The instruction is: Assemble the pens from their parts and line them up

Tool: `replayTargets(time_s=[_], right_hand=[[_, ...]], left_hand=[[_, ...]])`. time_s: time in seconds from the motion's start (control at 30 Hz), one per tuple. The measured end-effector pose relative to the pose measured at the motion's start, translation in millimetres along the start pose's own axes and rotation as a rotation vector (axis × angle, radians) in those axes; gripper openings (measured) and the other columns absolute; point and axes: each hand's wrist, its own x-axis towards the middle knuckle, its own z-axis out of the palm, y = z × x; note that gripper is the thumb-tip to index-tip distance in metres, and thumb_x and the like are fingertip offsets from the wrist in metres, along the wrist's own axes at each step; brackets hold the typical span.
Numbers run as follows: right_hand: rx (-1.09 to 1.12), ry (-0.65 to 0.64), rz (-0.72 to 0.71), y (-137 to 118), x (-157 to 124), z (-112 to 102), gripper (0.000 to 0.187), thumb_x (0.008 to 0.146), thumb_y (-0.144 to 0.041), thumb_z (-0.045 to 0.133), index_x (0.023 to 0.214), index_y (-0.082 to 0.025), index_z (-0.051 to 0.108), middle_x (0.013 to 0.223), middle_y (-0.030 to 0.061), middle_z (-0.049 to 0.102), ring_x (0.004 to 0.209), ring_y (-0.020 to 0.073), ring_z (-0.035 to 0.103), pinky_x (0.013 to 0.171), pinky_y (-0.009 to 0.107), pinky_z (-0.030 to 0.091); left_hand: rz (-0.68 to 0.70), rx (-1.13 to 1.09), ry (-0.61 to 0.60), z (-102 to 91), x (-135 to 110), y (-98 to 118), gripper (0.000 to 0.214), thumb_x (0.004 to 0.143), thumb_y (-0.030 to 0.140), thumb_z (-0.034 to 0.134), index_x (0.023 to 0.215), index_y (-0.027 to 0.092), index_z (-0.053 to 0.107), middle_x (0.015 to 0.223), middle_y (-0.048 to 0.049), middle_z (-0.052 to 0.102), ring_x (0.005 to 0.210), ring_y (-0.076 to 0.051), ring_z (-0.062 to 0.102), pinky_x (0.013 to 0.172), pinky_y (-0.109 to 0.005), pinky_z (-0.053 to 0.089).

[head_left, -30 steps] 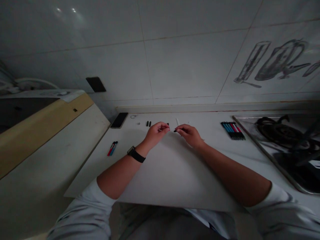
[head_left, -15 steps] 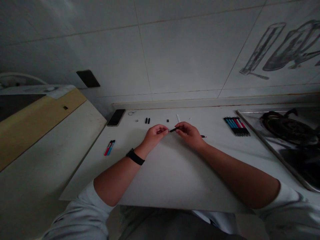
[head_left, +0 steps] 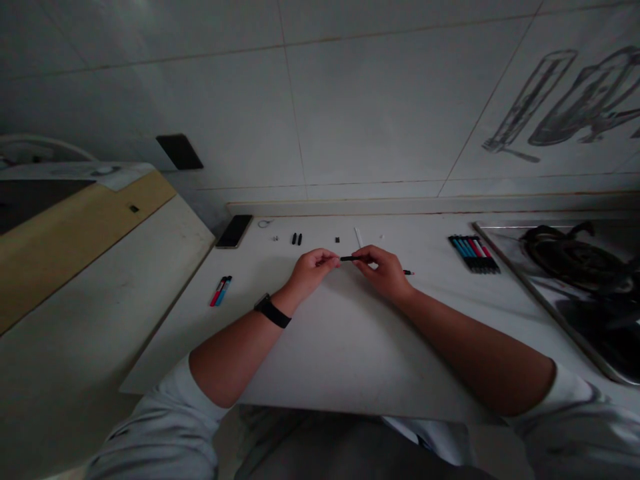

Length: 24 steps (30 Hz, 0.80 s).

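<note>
My left hand (head_left: 319,263) is closed in a pinch at the left end of a slim black pen part (head_left: 347,259). The tip inside those fingertips is hidden. Thumb and fingers of my right hand (head_left: 380,267) grip the same part from its right end. The part lies level between both hands, above the white worktop. Beyond my right hand lies a clear, thin tube (head_left: 358,237). A pen piece with a black and red end (head_left: 409,272) sticks out past that hand's right side, and the rest of it is hidden.
Two black pen grips (head_left: 297,239), a small dark piece (head_left: 337,240) and tiny metal bits (head_left: 275,238) lie behind my hands. Leftward are red and blue pen barrels (head_left: 221,291) and a phone (head_left: 234,231). Several pens (head_left: 474,254) sit right, beside a gas hob (head_left: 575,267).
The gap between my hands now shows only the black part, lying more level. The small silver tip at my left fingertips no longer shows. The view has shifted slightly.
</note>
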Motion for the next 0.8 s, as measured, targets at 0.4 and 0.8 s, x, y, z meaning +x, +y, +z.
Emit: replayTargets(time_s=[0.4,0.8], right_hand=[[-0.249,-0.017,-0.423,1.7,0.0,-7.9,0.016,0.101,-0.021,0.057,0.107,-0.023,0.072,0.097,0.0069,0.076,0.09,0.0196,0.071,0.084,0.035,0.058],[-0.335,-0.061,-0.343,-1.5,-3.1,-9.7,0.022,0.104,-0.034,0.057,0.111,-0.021,0.074,0.097,0.0073,0.078,0.085,0.0196,0.072,0.081,0.032,0.056]], left_hand=[[-0.108,0.055,-0.034,4.9,-1.3,5.1,0.037,0.089,0.053,0.064,0.078,0.017,0.065,0.074,-0.0034,0.067,0.068,-0.014,0.057,0.065,-0.027,0.043],[-0.067,0.073,-0.055,3.1,-0.8,2.1,0.038,0.095,0.051,0.058,0.078,0.018,0.06,0.07,-0.0001,0.059,0.062,-0.012,0.05,0.06,-0.026,0.039]])
